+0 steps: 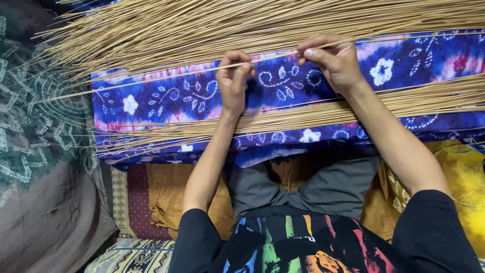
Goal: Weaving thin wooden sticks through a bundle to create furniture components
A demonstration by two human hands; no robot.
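Two hands — left hand point(233, 83), right hand point(333, 61) — pinching straw point(273, 56)

We are seeing thin, dry, matt tan plant-fibre sticks point(262, 25) lying across a soft blue-and-purple tie-dyed cotton cloth point(166, 96), beside a matt dark green patterned fabric point(40, 116).

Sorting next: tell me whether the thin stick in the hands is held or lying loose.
Held: left hand and right hand both pinch the thin stick.
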